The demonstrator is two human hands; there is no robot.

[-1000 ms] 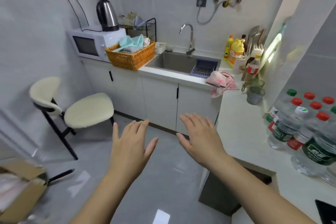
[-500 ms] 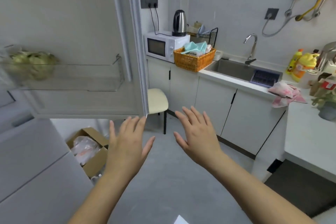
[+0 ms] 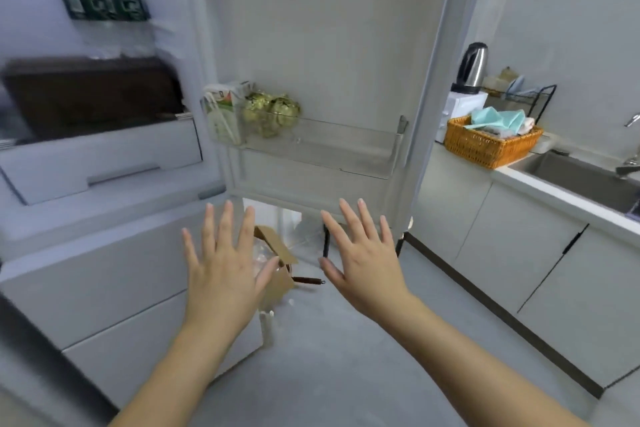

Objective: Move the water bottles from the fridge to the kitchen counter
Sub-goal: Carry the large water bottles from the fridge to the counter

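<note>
Both bare forearms reach forward from the bottom of the view, side by side and apart from each other. The left hand (image 3: 225,267) is held palm down, back of the hand up, with its fingers straight and spread and the thumb stuck out to the right. The right hand (image 3: 363,260) mirrors it, fingers straight and fanned, thumb pointing left toward the other hand. Neither hand holds or touches anything. The wrists run straight in line with the forearms, and the two thumbs stay well apart.
</note>
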